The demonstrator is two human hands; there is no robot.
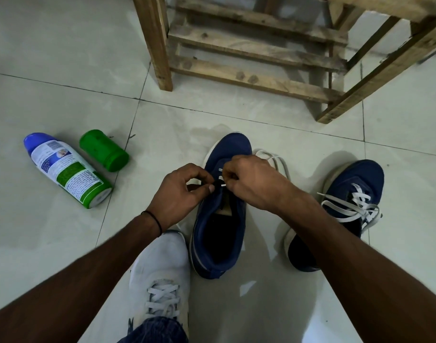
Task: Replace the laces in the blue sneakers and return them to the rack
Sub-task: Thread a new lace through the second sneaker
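One white sneaker point(160, 276), worn on the person's own foot under a denim cuff, sat nearest the camera on the floor point(63, 95). Just beyond it, touching or almost touching its toe, stood the middle blue sneaker point(218, 229), upright on its sole, its long axis running away from the person and its toe pointing toward the rack, leaning slightly right. Its upper eyelets were bare, with short white bars showing only low on the throat. The left hand point(180, 191), with a thin black band point(154, 219) round its wrist, had its fingers curled, thumb and forefinger pinched on the dark eyelet edge on the shoe's left side. The right hand point(251, 179) was likewise curled tight, pinching the tip of the white lace point(278, 159) against the throat, and the slack looped on the tiles beside the toe. To the right, well apart, the second blue sneaker point(348, 201) stood fully laced in white, its toe angled away and to the right. Off to the left lay a spray can point(66, 172) on its side, blue end farthest, with a green cap point(104, 151) lying just beside it. Farther back stood the wooden rack point(249, 58), its rough slats bare where visible, on pale glossy floor tiles crossed by dark grout lines.
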